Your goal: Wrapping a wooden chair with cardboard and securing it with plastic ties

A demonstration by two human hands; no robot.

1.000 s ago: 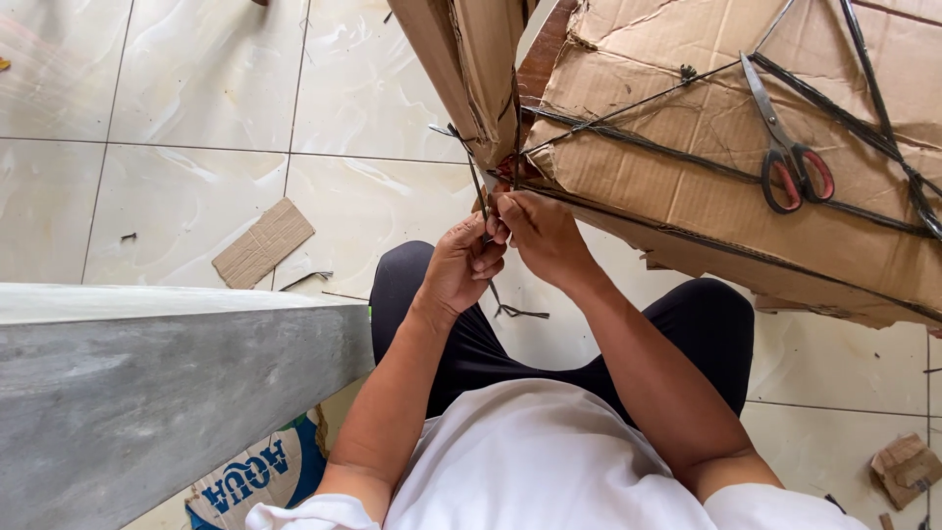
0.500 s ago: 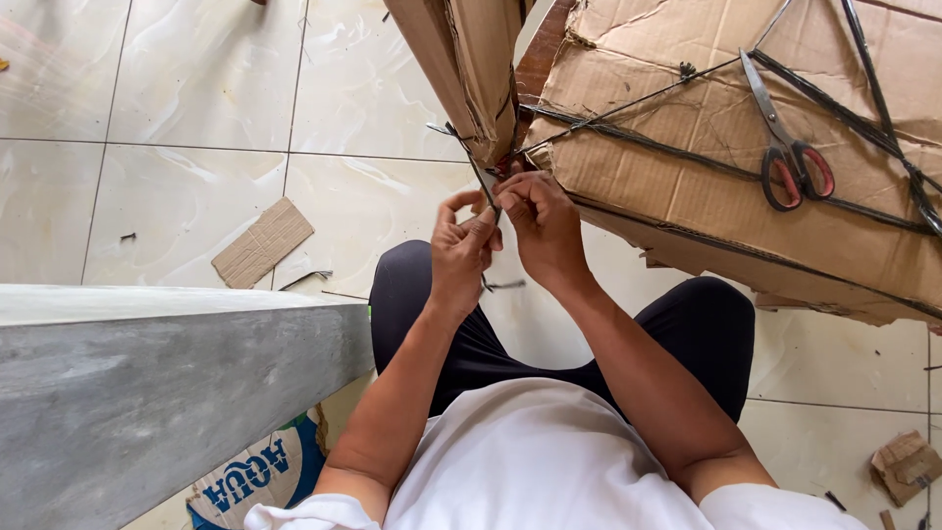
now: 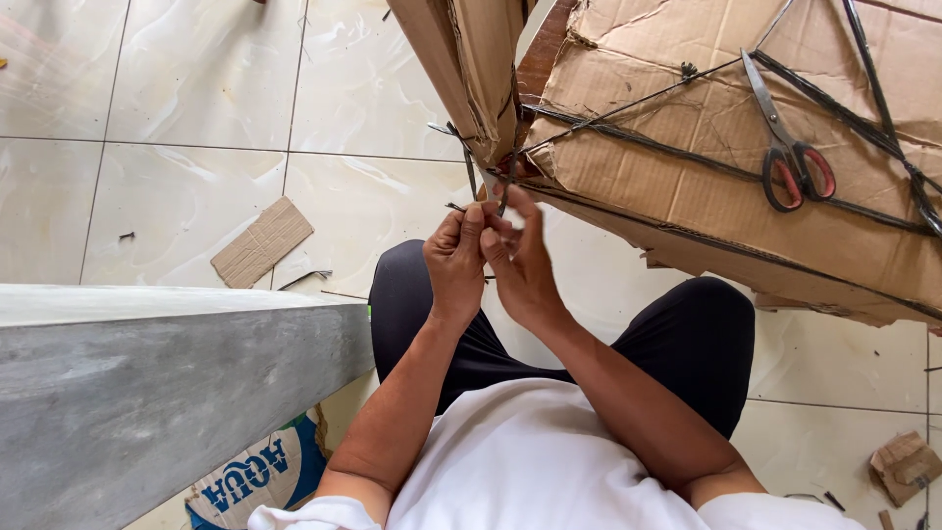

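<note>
My left hand [image 3: 457,257] and my right hand [image 3: 518,260] are pressed together just below the corner of a cardboard-wrapped object [image 3: 706,128]. Both pinch the ends of a thin black strap [image 3: 472,177] that hangs from that corner. Black straps criss-cross the cardboard. Red-handled scissors [image 3: 788,147] lie on the cardboard's upper face, to the right of my hands. A second cardboard-wrapped piece [image 3: 469,59] stands up just above my hands.
A grey concrete ledge [image 3: 167,383] runs along the left by my left arm. On the pale tiled floor lie a flat cardboard scrap [image 3: 263,241] and small strap offcuts. More cardboard scraps [image 3: 905,469] sit at bottom right. A blue-and-white bag [image 3: 257,481] lies under the ledge.
Both hands have dropped a little from the cardboard corner and closed together, drawing the black strap ends downward. The loose strap end below the hands is no longer visible.
</note>
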